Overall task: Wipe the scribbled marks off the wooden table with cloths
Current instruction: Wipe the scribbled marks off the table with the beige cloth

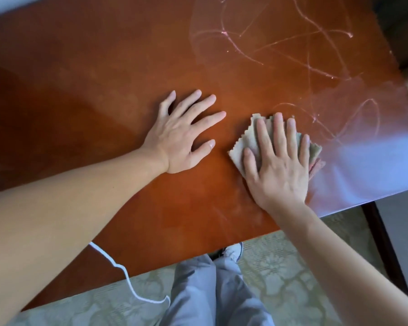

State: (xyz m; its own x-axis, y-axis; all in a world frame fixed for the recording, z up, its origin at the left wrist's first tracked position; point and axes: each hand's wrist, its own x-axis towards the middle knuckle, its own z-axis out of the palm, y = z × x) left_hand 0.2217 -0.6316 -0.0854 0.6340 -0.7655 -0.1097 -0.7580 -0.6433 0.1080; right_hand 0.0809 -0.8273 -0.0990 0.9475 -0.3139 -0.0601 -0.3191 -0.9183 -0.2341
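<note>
Near the front edge of the counter (104, 95), a cloth (247, 140) is pressed flat under the right hand (277, 165), fingers straight; the left hand (181, 135) lies released alongside. Farther off, scribbled marks (292, 43) are left unwiped.

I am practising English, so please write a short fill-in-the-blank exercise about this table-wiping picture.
1. The right hand presses flat on a ____.
2. The left hand rests on the wooden table, holding ____.
3. The remaining scribbled marks lie on the ____ side of the cloth.

Missing words: cloth; nothing; far
</note>
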